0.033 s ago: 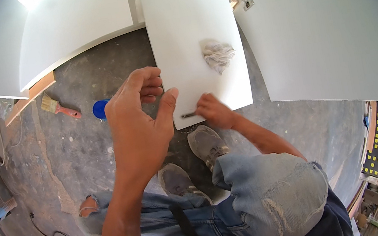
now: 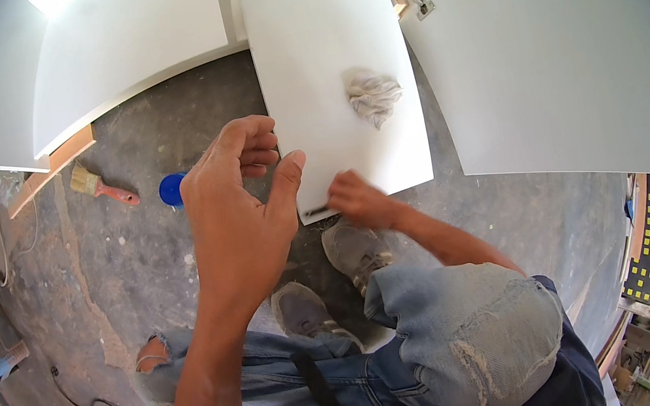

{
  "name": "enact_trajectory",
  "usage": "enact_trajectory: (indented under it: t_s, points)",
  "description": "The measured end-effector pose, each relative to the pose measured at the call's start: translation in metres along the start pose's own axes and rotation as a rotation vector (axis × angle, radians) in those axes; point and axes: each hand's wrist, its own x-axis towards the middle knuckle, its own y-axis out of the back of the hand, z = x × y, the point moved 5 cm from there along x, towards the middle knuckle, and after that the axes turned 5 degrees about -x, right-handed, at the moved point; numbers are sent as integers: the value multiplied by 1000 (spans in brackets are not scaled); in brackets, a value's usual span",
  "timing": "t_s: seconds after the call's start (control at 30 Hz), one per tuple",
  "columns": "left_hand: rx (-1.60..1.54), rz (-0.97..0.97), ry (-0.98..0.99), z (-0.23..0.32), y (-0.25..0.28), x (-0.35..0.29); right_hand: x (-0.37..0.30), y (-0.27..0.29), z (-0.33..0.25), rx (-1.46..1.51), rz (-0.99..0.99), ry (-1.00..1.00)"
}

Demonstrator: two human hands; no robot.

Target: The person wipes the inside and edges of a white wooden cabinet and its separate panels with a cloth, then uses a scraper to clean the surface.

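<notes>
A white panel (image 2: 327, 48) stands before me, its near end by my shoes. In my right hand (image 2: 361, 199), closed and slightly blurred, is a small dark thin tool (image 2: 316, 211), at the panel's near left corner. Its exact kind cannot be made out. My left hand (image 2: 235, 179) is raised at the panel's left edge, fingers curled and thumb held apart, with nothing visible in it. Whether its fingertips touch the panel, I cannot tell. A crumpled pale rag (image 2: 374, 97) lies on the panel, beyond my right hand.
On the grey concrete floor (image 2: 181, 115) to the left lie a paintbrush (image 2: 100, 185) with a red handle and a round blue object (image 2: 171, 189), partly behind my left hand. A hinged white door (image 2: 549, 53) spreads at the right. A black cable (image 2: 109, 401) runs at lower left.
My right hand has shifted slightly left and toward me, carrying the dark tool down to the panel's near edge. The left hand has stayed in place.
</notes>
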Motion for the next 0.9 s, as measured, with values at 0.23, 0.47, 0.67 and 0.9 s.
enact_trajectory:
  t_s: [0.23, 0.47, 0.67, 0.9]
  points:
    - [3, 55, 12, 6, 10, 0, 1, 9, 11, 16, -94, -5]
    - [-44, 87, 7, 8, 10, 0, 8, 21, 26, -27, -137, 47]
    - [-19, 36, 59, 8, 13, 1, 17, 2, -10, -35, -211, 262]
    - [-20, 29, 56, 5, 10, -1, 13, 10, 10, 2, -135, 212]
